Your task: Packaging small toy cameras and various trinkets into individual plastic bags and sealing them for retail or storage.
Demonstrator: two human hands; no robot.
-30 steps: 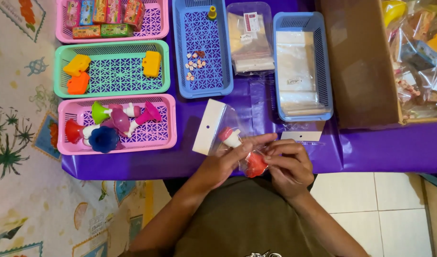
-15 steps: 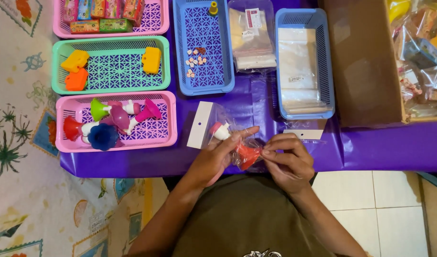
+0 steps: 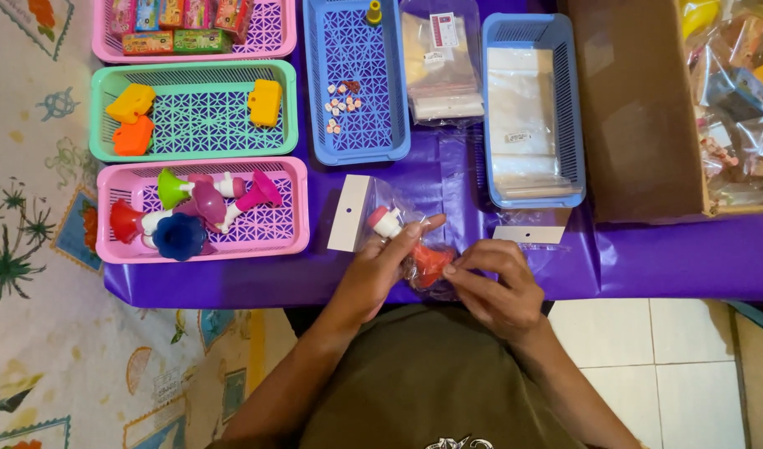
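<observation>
Both hands meet at the near edge of the purple table cover point(image 3: 672, 258), closed together on a small clear plastic bag point(image 3: 414, 241) with a toy trumpet point(image 3: 414, 249) inside it. The left hand point(image 3: 377, 270) pinches the bag with its fingers laid along the toy's white stem, and the right hand point(image 3: 493, 283) grips the bag's other side beside the toy's flared orange-red bell. The toy has a pink tip, a white middle and that red bell, all seen through crinkled film; a white card header point(image 3: 350, 213) sticks out at the bag's far left end. Just to the left stands a pink basket point(image 3: 294, 208) of similar trumpets in green, pink, red and blue. Beyond it are a green basket point(image 3: 190, 116) with yellow and orange pieces and a blue basket point(image 3: 356, 83) with small bits.
</observation>
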